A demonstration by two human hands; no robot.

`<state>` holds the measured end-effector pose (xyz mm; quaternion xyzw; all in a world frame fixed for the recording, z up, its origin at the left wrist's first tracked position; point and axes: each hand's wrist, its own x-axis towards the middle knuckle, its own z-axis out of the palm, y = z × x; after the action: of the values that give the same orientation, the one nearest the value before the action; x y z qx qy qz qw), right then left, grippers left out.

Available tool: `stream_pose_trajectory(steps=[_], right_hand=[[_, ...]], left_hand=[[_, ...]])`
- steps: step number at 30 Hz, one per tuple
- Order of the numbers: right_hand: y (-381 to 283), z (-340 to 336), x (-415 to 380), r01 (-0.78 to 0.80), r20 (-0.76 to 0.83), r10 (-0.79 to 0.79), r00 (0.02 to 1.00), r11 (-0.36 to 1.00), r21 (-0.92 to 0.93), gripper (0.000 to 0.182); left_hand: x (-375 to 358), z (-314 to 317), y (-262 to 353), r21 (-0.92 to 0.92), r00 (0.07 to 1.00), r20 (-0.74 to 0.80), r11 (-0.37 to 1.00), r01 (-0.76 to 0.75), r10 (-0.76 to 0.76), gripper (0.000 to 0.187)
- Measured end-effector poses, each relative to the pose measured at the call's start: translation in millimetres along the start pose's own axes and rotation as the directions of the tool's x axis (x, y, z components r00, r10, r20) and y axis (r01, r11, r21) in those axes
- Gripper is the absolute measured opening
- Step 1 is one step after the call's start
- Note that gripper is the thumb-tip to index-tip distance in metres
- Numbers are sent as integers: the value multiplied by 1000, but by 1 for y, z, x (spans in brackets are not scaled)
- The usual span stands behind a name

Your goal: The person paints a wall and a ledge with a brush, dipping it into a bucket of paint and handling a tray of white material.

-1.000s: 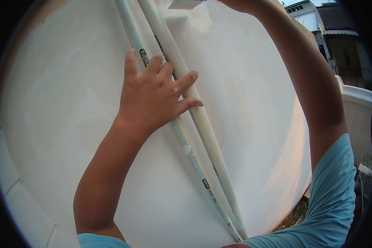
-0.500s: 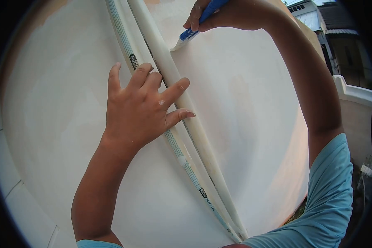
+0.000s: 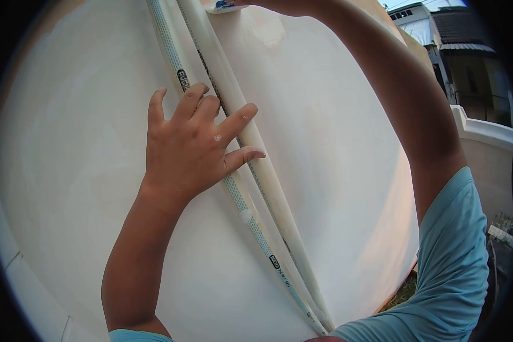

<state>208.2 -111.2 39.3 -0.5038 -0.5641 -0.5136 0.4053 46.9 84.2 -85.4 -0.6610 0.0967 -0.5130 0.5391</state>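
Observation:
My left hand [image 3: 191, 134] lies with fingers spread over two long pipes that run side by side down the wall. One is a cream pipe [image 3: 271, 185] on the right; the other is a printed pipe [image 3: 248, 216] with a blue-green pattern and dark labels. White paint flecks mark a knuckle. At the top edge, my right hand [image 3: 279, 4] is partly cut off, holding a blue-handled paintbrush [image 3: 225, 7]. Its pale bristle end is beside the cream pipe, against the wall. Most of the right fingers are out of view.
Behind the pipes is a white-painted wall [image 3: 347, 188] with a few tan patches. A low white boundary wall [image 3: 484, 128] and a building with a dark roof [image 3: 464, 28] stand at the right. Pale tiles [image 3: 34, 296] border the lower left.
My right hand has moved up and left with the paintbrush, partly out of view. My left hand stays on the pipes, and the view has shifted slightly.

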Motion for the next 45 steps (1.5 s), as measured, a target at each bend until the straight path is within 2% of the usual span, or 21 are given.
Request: stream_pose_trajectory(steps=[1,5,9,11,12,17,20,21,22,24,27,30,31,32,34,36,38,39,40,42,45], right_hand=[[-12,-1,-23,-35,49,36,998,999,-27,14],[-14,-11,-109,331,225,-308,924,941,-68,3],[-3,-32,-130,307,216,-307,927,951,37,8],[1,-34,-113,321,35,-319,947,942,-101,8],[-5,-36,-101,159,-13,-159,987,984,80,14],[-19,-19,-77,-229,-127,232,964,973,34,13],[22,-6,-112,118,-44,-116,992,992,45,14],[13,-7,-138,204,-8,-207,978,968,-144,7],[6,-12,-166,131,3,-131,991,988,-78,6],[-12,-31,-232,232,52,-227,972,962,-145,8],[-58,-58,-345,-91,-28,89,996,991,-99,16],[-99,-84,-468,-627,-176,603,778,766,-144,17],[-111,-93,-516,-720,-261,673,692,673,-171,14],[-136,-99,-553,-940,-349,890,293,336,66,12],[-174,-99,-598,-958,-513,835,199,275,77,12],[-191,-108,-607,-953,-470,835,285,301,-44,13],[-212,-119,-593,-928,-417,829,373,327,-179,14],[-220,-123,-574,-866,-335,807,487,395,-307,14],[-229,-125,-559,-782,-237,776,584,459,-422,14],[-245,-121,-546,-783,-265,761,593,468,-409,14],[-269,-111,-522,-759,-309,704,640,514,-400,12]], left_hand=[[-1,1,0,-9,1000,-12,1000,5,-5,59],[-1,2,1,-25,1000,-1,1000,-6,6,60],[-1,3,1,-3,1000,-6,1000,-2,2,62],[-1,4,1,7,1000,-9,1000,-13,13,63],[-1,4,1,-3,1000,5,1000,-2,2,64],[0,0,6,-4,998,68,1000,-6,6,66],[-3,-2,11,21,995,91,999,24,-26,68],[-6,-5,14,12,995,102,1000,24,-25,69],[-10,-7,16,5,994,108,1000,31,-31,69],[-27,-14,24,-58,993,113,998,30,-24,68],[-65,-29,43,-145,989,148,989,20,2,65],[-114,-34,64,-352,992,112,936,-14,56,50],[-131,-30,69,-395,994,53,916,-67,95,43],[-149,-22,71,-449,987,-47,879,-160,156,37],[-177,-13,77,-491,968,-126,835,-250,216,33],[-200,-22,86,-653,998,-50,754,-64,42,38],[-198,-25,90,-569,999,-18,821,32,-52,44],[-187,-22,92,-497,983,-130,866,49,-131,49],[-181,-23,92,-393,988,-81,915,90,-132,60],[-192,-15,93,-291,949,267,925,245,-167,94],[-208,-1,100,-205,902,408,948,242,-142,98]])
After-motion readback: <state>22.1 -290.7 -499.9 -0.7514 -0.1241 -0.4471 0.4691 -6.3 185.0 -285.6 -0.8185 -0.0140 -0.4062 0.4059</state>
